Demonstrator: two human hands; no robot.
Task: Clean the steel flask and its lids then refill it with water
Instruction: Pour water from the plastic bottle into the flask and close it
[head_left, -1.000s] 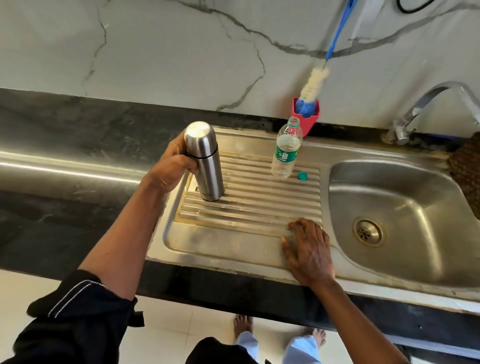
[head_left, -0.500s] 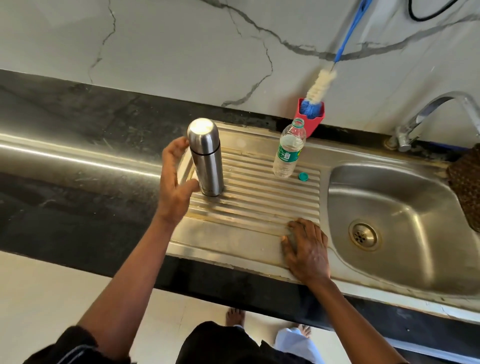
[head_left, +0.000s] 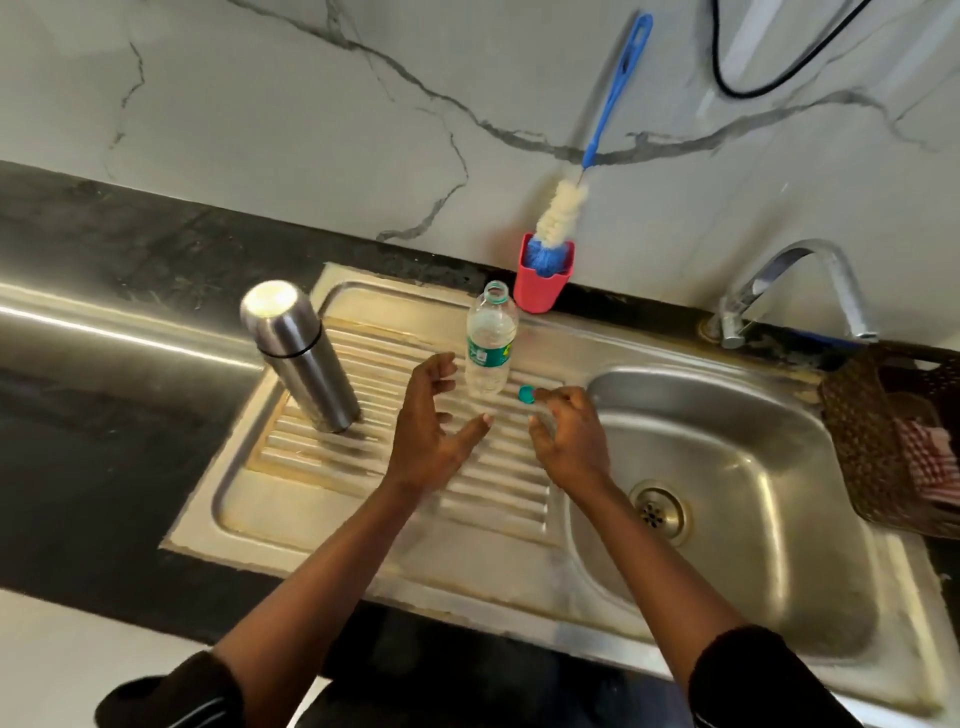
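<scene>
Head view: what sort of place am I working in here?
Most likely a home kitchen counter: a steel sink with a ribbed drainboard, a tap by the marble-look wall, and a bottle brush standing in a red cup.

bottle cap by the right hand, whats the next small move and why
Probably pinch the teal bottle cap with the right hand: its fingers sit right beside it, the water bottle stands uncapped, and the open left hand hovers by the bottle.
</scene>
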